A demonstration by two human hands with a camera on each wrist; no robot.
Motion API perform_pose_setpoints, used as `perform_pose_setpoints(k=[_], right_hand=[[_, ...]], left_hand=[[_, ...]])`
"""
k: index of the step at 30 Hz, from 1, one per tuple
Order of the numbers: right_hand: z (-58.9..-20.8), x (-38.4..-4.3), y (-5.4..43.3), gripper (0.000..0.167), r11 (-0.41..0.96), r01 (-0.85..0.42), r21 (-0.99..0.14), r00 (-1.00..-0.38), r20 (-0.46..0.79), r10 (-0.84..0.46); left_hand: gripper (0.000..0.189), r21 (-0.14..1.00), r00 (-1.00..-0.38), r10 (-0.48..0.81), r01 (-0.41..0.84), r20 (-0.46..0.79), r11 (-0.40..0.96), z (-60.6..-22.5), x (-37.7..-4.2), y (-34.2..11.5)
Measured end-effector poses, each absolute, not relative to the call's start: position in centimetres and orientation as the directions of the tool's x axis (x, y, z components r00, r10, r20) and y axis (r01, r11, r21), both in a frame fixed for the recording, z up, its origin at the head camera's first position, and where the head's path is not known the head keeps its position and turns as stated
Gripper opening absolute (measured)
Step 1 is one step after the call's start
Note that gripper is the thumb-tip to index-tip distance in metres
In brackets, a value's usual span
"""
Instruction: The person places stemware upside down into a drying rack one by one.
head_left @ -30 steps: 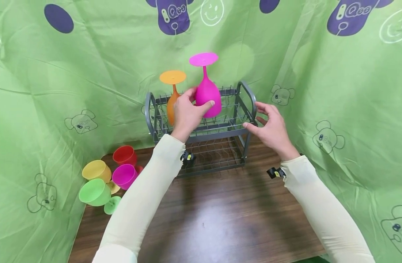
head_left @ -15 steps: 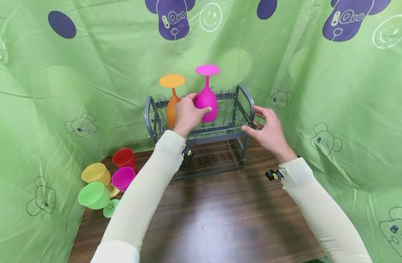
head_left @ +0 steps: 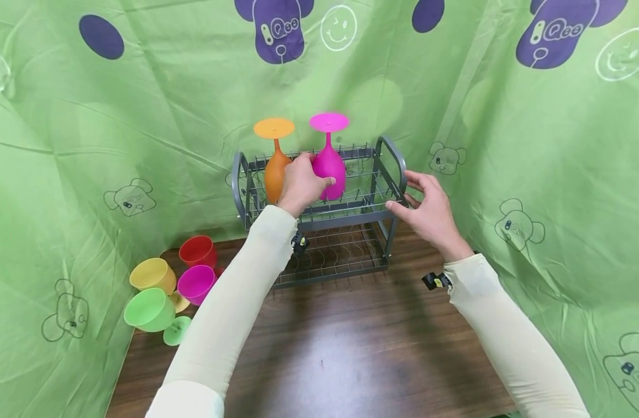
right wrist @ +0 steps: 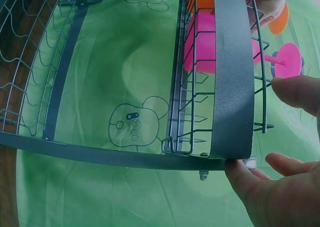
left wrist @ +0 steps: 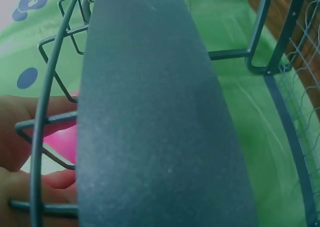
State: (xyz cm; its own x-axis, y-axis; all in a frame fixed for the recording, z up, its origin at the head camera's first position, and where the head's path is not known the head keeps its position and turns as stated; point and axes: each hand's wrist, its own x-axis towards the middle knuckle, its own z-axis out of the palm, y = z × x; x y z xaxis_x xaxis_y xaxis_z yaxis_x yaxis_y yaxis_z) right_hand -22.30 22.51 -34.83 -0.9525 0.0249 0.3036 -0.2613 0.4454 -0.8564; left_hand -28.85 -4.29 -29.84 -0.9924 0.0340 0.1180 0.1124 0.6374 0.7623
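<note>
Pointing foot-up, long axis near vertical, the pink goblet (head_left: 332, 165) sits in the upper tier of the rack (head_left: 351, 218). The left hand (head_left: 301, 183) pinches its bowl between thumb and fingers; the right hand (head_left: 429, 209), fingers loosely spread, touches the rack's right end.

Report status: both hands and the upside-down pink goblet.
Left hand gripping pink goblet, bowl down in upper tier of rack. Right hand touching rack's right end. Orange goblet close beside left hand, possible snag.
</note>
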Motion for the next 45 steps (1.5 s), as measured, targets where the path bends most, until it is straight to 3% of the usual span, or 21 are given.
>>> perform_pose_setpoints(k=[21, 30, 45], right_hand=[[-34.8, -22.0, 22.5, 0.080, 0.439, -0.245, -0.865, -0.958, 0.286, 0.031], [-34.8, -22.0, 22.9, 0.080, 0.417, -0.250, -0.874, -0.958, 0.286, 0.024], [-34.2, -20.2, 22.4, 0.082, 0.407, -0.279, -0.870, -0.949, 0.314, 0.019]], left_hand=[[0.066, 0.771, -0.993, 0.018, 0.105, 0.120, 0.628, -29.9, -28.4, -4.2], [0.073, 0.804, -0.986, 0.001, 0.135, 0.165, 0.579, -29.6, -27.7, -4.5], [0.069, 0.918, -0.976, 0.030, 0.215, 0.217, 0.335, -29.3, -21.4, -9.1]])
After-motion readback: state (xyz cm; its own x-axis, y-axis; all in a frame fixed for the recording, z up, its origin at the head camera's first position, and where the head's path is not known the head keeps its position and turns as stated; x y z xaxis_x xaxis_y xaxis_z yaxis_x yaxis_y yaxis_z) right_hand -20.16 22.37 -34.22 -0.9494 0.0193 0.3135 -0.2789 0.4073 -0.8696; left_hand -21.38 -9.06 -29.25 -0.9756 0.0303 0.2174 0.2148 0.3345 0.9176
